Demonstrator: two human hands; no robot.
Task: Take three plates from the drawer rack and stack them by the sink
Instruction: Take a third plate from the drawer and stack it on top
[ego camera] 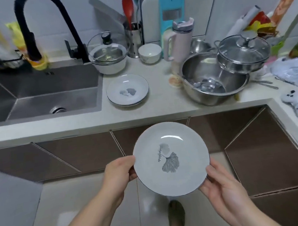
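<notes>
The round white glazed ceramic plate with a grey leaf print is looking smooth and glossy, catching a bright arc of light near its twelve o'clock rim. The stacked white plates with dark edges on the pale matt stone-like worktop are showing the same glaze. The grey metal sink basin is appearing brushed and dull, while the tall curved black tap is looking matt. At two o'clock, the large polished steel mixing bowl and the steel pot with a clear glass lid are shining. The brown cabinet fronts are looking smooth, and the pale floor tiles are gleaming.
</notes>
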